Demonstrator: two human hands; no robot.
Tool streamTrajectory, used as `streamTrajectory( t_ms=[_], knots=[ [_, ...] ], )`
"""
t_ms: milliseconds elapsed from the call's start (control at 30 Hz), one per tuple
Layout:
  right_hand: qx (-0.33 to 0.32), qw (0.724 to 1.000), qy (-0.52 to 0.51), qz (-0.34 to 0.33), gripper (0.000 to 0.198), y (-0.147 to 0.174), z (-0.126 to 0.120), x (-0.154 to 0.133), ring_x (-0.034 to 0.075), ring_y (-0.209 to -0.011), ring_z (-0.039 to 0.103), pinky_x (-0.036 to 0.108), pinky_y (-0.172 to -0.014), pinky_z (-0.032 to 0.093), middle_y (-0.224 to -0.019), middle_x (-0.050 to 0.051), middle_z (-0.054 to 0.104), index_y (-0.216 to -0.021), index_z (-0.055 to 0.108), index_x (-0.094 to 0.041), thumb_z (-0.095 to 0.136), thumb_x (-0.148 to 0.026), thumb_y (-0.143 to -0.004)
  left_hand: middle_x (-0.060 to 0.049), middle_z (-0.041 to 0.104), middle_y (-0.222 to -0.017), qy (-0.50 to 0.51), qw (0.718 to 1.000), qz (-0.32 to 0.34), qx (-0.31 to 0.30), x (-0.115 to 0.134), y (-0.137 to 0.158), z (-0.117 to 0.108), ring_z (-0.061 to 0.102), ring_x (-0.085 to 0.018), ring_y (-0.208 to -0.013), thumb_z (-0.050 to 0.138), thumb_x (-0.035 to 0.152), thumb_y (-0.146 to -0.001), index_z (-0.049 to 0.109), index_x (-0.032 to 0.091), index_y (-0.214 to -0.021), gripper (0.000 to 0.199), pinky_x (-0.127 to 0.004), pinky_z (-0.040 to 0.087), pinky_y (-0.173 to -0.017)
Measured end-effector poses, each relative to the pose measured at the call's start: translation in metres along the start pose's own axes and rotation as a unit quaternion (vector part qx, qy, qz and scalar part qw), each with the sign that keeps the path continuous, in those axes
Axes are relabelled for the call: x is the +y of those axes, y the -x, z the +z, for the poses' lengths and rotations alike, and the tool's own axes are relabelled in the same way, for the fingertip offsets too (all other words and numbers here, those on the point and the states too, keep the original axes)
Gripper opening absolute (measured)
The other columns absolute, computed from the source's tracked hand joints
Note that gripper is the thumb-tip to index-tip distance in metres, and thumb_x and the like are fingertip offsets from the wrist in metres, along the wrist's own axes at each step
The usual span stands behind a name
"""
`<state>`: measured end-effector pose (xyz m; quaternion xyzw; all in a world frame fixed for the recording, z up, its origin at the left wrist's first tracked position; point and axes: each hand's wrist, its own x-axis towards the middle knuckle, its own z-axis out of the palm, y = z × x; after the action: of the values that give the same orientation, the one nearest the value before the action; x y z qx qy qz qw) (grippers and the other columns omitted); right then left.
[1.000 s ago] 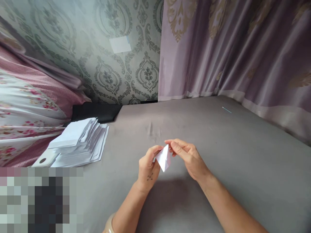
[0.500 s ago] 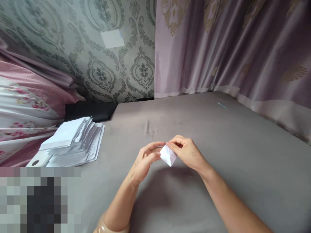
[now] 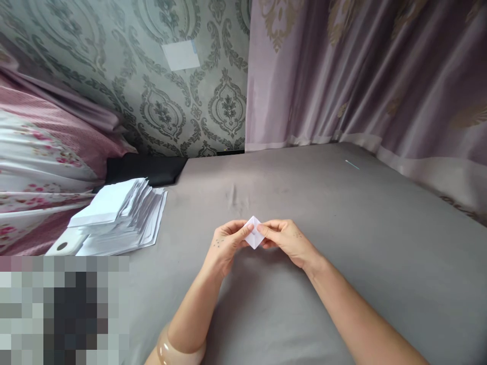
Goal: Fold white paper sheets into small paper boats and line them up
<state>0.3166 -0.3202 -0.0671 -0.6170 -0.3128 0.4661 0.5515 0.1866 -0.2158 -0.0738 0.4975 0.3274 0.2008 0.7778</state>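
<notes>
A small folded white paper [image 3: 254, 241], diamond-shaped with a crease down its middle, is held between my two hands above the grey surface. My left hand [image 3: 228, 242] pinches its left side, thumb on the front face. On the right side, my right hand [image 3: 285, 237] grips it the same way, with the thumb near the centre crease. The fingers behind the paper are partly hidden. A pale bangle [image 3: 178, 350] sits on my left forearm.
A tall pile of white paper sheets [image 3: 117, 218] stands at the left, by a black folded item [image 3: 152, 170] and a white object with a dark hole [image 3: 66, 244]. A thin stick [image 3: 352, 165] lies far right on the grey cloth surface [image 3: 323, 192]. Curtains [image 3: 304, 76] hang behind.
The folded paper has turned to face me squarely and shifted slightly left. My left fingers, looser before, now pinch its left side, and my right thumb has moved onto its front.
</notes>
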Motion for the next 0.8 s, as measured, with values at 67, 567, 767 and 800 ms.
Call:
streamTrajectory(
  t_ms=[67, 567, 767, 800],
  knots=[
    [0.009, 1.000, -0.013, 0.011, 0.036, -0.003, -0.003, 0.005, 0.012, -0.071, 0.062, 0.025, -0.068, 0.049, -0.080, 0.005, 0.070, -0.091, 0.073, -0.015, 0.064, -0.046, -0.076, -0.006, 0.068, -0.079, -0.011, 1.000, -0.024, -0.012, -0.001, -0.002, -0.003, 0.062, -0.013, -0.069, 0.076, 0.039, -0.066, 0.071, 0.012, -0.084, 0.033, -0.025, 0.052, -0.068],
    [0.054, 0.972, 0.227, -0.032, 0.025, -0.051, 0.011, 0.018, 0.009, -0.052, 0.053, 0.019, -0.047, 0.038, -0.060, 0.001, 0.064, -0.085, 0.072, -0.014, 0.056, -0.033, -0.079, 0.002, 0.051, -0.053, -0.209, 0.975, 0.003, 0.071, -0.009, -0.025, -0.037, 0.042, -0.006, -0.042, 0.060, 0.042, -0.074, 0.069, 0.009, -0.079, 0.034, -0.020, 0.032, -0.045],
    [0.083, 0.921, 0.358, -0.128, 0.016, -0.056, 0.013, 0.030, 0.018, -0.081, 0.061, 0.029, -0.077, 0.044, -0.083, 0.005, 0.069, -0.078, 0.071, -0.020, 0.057, -0.027, -0.079, -0.002, 0.059, -0.060, -0.420, 0.892, 0.110, 0.127, -0.014, -0.031, -0.039, 0.053, -0.013, -0.059, 0.056, 0.033, -0.078, 0.070, 0.015, -0.076, 0.023, -0.024, 0.037, -0.057],
    [0.093, 0.912, 0.375, -0.140, 0.015, -0.056, 0.014, 0.033, 0.019, -0.083, 0.060, 0.030, -0.079, 0.043, -0.086, 0.005, 0.068, -0.079, 0.070, -0.020, 0.057, -0.026, -0.080, -0.003, 0.061, -0.066, -0.436, 0.881, 0.122, 0.136, -0.016, -0.032, -0.038, 0.055, -0.015, -0.065, 0.057, 0.031, -0.078, 0.069, 0.016, -0.076, 0.019, -0.025, 0.039, -0.062]
  ],
)
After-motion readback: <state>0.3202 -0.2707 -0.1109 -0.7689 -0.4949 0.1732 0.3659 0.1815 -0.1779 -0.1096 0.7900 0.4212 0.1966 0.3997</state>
